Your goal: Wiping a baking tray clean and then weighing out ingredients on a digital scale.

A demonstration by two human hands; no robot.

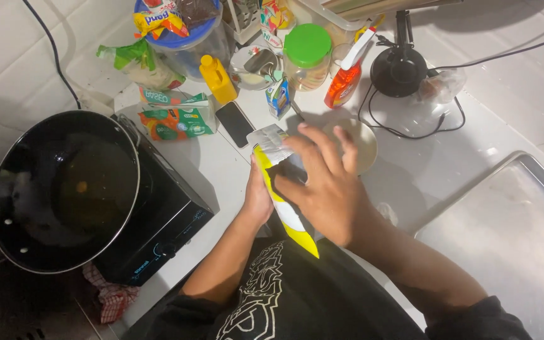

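Yellow-and-white pouch (pixel 283 198) at frame centre, held up over the counter (pixel 448 170), long axis running from torn silvery top at upper left down to pointed corner at lower right. Gripped from behind and the left by left hand (pixel 257 196), fingers wrapped round its lower half, thumb side mostly hidden. Right hand (pixel 322 186) laid across the pouch front from the right, fingers spread and pointing up-left toward the open top, touching or just over it; whether pinching the pouch or only resting on it, cannot tell. Right hand nearer the torn mouth, left nearer the pouch middle.

Behind the fingers, pale bowl (pixel 363 141), partly covered. Black pan (pixel 64 189) on a dark cooktop (pixel 165 233) at left, something small and orange in it, contents otherwise too dark to make out. Phone (pixel 235 123) just beyond the pouch top. Clutter of jars and bottles along the upper edge, cut off by the frame. Pouch's lower middle hidden by the right palm
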